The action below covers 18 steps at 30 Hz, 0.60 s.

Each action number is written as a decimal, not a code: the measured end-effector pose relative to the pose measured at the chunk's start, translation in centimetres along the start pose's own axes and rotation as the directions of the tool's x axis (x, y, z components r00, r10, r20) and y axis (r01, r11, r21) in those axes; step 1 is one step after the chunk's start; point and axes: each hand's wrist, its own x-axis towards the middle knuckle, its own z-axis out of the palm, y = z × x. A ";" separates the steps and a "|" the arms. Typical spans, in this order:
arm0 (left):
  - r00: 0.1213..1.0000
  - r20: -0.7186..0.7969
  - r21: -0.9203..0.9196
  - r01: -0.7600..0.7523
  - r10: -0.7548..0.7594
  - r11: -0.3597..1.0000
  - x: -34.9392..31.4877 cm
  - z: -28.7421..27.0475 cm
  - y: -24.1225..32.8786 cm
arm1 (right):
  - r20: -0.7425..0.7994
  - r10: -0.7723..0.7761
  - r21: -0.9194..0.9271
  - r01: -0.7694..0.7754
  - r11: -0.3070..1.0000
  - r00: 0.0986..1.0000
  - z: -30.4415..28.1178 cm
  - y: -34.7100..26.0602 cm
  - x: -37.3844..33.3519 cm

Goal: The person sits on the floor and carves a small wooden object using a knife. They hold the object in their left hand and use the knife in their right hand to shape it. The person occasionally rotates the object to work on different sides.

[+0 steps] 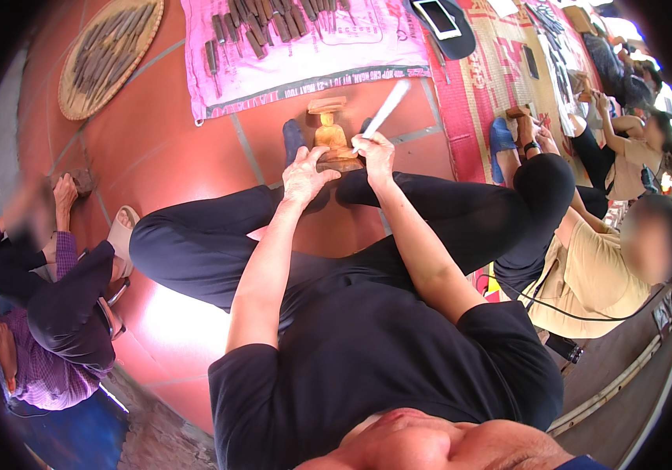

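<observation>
A small carved wooden seated figure [331, 138], light yellow-brown with a flat piece above its head, stands upright between my feet. My left hand [307, 177] grips its base from the left, thumb and fingers on either side. In my right hand [376, 155] is a pale, slim stick-like tool [390, 106], slanting up to the right. Its lower end is hidden by the fingers near the figure's right side, so I cannot tell its kind or whether it touches the wood.
Many wooden-handled tools [261, 23] lie on a pink sheet [304, 74] ahead. A round woven tray [85, 98] with more tools sits far left. A cap [461, 43] with a phone [439, 19] rests on the right. People sit at both sides, a worker's hand [64, 196] at left.
</observation>
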 end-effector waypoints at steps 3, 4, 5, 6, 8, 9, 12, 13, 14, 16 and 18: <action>0.995 -0.051 0.071 -0.081 0.085 0.994 -0.3 0.5 -0.3 | -0.097 -0.015 0.048 0.020 0.999 0.995 -1.5 -1.4 0.4; 0.996 -0.035 0.081 -0.074 0.077 0.994 -0.4 0.6 -0.4 | -0.129 0.002 0.034 0.002 0.999 0.992 -1.9 -1.9 0.7; 0.997 -0.015 0.090 -0.068 0.069 0.994 -0.7 0.3 0.0 | -0.127 0.008 0.037 -0.003 0.999 0.992 -2.3 -2.5 0.7; 0.998 0.006 0.100 -0.062 0.062 0.993 -0.8 0.1 0.3 | -0.143 0.007 0.041 -0.002 0.999 0.990 -2.6 -3.1 0.8; 0.993 -0.013 0.190 -0.117 0.121 0.975 -0.4 0.1 0.1 | -0.175 0.009 0.056 0.001 0.998 0.984 -3.2 -3.9 1.3; 0.984 -0.030 0.252 -0.162 0.175 0.954 -0.2 0.4 -0.3 | -0.169 -0.005 0.043 0.012 0.999 0.986 -3.5 -4.0 1.7; 0.964 -0.025 0.400 -0.234 0.266 0.886 0.4 0.5 -0.4 | -0.191 -0.031 0.066 0.044 0.997 0.981 -3.4 -4.7 1.9; 0.964 -0.006 0.422 -0.238 0.265 0.875 0.3 0.4 -0.3 | -0.193 -0.019 0.072 0.033 0.997 0.981 -3.5 -4.7 1.8; 0.963 0.013 0.443 -0.246 0.268 0.862 0.2 0.3 0.0 | -0.197 -0.010 0.079 0.026 0.997 0.980 -3.6 -4.7 1.8; 0.962 -0.005 0.454 -0.242 0.274 0.858 0.4 1.4 0.4 | -0.206 -0.004 0.091 0.023 0.996 0.979 -3.9 -4.7 1.8; 0.977 0.031 0.458 -0.200 0.210 0.866 0.8 1.7 1.2 | -0.213 0.001 0.103 0.021 0.994 0.977 -3.9 -4.7 1.6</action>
